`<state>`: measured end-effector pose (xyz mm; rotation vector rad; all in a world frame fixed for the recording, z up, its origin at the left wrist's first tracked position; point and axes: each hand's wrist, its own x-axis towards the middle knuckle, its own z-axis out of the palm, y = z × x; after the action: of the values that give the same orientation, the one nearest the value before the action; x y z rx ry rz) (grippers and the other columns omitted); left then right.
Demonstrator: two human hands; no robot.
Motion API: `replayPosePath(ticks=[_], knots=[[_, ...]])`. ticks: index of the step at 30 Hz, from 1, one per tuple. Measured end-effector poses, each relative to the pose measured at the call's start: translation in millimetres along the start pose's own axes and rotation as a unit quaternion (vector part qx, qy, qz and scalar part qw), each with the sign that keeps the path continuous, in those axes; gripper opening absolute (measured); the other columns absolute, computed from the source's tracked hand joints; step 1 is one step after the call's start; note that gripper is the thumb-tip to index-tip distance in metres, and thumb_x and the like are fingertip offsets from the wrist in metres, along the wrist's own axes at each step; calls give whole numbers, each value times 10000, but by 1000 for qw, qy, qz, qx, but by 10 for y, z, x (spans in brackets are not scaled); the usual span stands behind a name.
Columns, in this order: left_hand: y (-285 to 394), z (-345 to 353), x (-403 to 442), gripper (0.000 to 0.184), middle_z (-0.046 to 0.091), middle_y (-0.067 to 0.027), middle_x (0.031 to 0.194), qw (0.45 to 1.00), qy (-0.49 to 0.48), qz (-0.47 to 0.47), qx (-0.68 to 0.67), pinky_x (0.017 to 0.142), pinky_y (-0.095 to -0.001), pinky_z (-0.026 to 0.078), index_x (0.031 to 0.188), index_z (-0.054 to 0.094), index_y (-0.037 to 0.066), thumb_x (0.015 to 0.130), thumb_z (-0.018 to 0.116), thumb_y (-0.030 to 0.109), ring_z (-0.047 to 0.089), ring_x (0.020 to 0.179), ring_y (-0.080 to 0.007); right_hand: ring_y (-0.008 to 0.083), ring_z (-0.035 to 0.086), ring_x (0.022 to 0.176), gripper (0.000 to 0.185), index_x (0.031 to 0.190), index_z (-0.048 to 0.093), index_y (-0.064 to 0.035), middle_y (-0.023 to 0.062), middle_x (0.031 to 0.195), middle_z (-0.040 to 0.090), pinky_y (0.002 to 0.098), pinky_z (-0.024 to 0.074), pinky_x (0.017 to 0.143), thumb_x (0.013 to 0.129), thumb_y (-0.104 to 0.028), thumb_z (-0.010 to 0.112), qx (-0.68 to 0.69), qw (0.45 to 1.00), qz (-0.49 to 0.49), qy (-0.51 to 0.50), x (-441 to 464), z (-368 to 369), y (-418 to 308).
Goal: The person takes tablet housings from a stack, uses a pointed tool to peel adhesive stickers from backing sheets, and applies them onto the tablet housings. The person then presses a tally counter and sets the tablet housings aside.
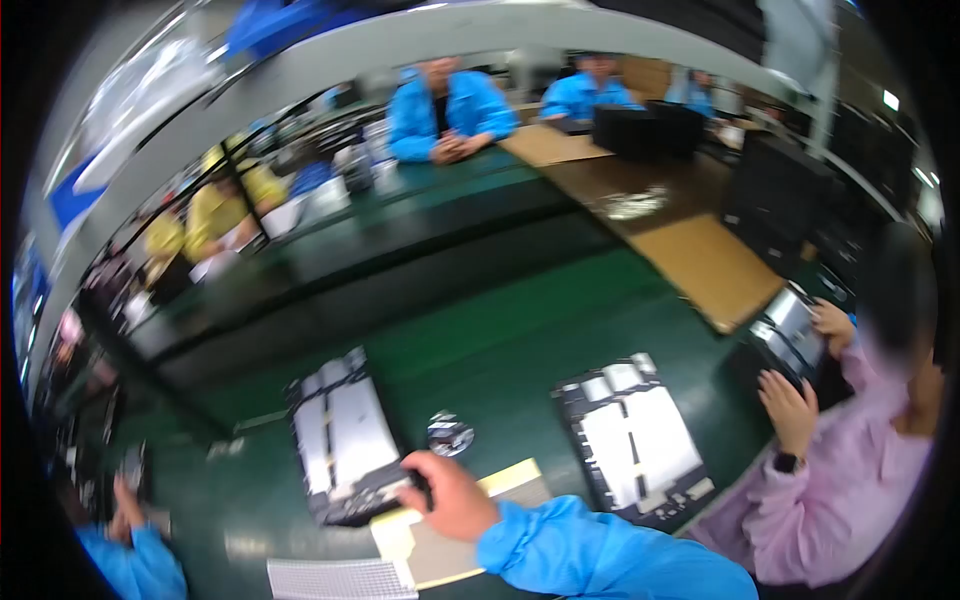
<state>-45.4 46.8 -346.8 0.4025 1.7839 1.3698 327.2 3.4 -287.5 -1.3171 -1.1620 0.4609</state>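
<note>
My right hand (452, 497), in a blue sleeve, reaches in from the lower right. Its fingers are closed round a small black object (423, 490), blurred and partly hidden, by the near right corner of an opened flat device (350, 435). That device has a dark frame and long white panels with a dark strip between them. A similar opened device (635, 440) lies to the right. Just beyond my hand is a small round shiny silvery thing (450, 434). Under my hand and wrist is a grey-brown sheet with yellow edges (450, 560). My left hand is not in view.
At right, a co-worker in pink holds a dark device (790, 335). A co-worker's blue-sleeved hand (125, 510) shows at lower left. A white gridded sheet (340, 580) lies at the near edge. Cardboard (700, 270) and black boxes (775, 205) stand farther off. A grey beam (400, 50) crosses overhead.
</note>
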Motion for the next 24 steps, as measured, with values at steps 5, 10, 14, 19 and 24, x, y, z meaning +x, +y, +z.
replayPosePath(ticks=[5,10,14,19,24], knots=[[-100,-69,-77,752,554,-256,1247,994,101,-1,-43,832,-478,524,1305,417,-126,821,670,392,617,1001,-352,229,597,912,371,1130,556,12,141,1015,601,347,493,825,826,-99,738,3,999,38,-20,-104,-62,-66],[57,108,-414,638,569,-250,1209,986,141,41,-79,804,-496,532,1293,422,-109,873,670,303,617,979,-351,360,585,973,394,1110,556,2,203,1061,587,410,484,859,772,-76,743,-32,999,-29,-24,-223,-87,-56],[11,147,-413,455,617,-219,1127,980,134,95,-108,771,-437,537,1192,501,-101,909,660,219,631,930,-301,377,575,980,401,1111,550,-7,209,1075,572,415,479,859,756,-52,733,-60,996,-58,-38,-188,-101,-93],[-192,64,-169,501,631,-228,1103,976,161,123,-80,785,-405,516,1168,519,-134,893,677,254,632,922,-292,367,579,968,405,1116,541,-7,200,1070,566,414,480,849,754,-32,720,-34,998,-17,-52,-167,-123,-133],[-74,57,-390,444,609,-198,1151,984,88,70,-136,790,-430,524,1222,496,-75,935,632,237,621,942,-286,374,575,947,422,1133,524,-5,207,1090,560,414,480,835,757,-22,714,-70,994,-50,-60,-183,-159,-127]])
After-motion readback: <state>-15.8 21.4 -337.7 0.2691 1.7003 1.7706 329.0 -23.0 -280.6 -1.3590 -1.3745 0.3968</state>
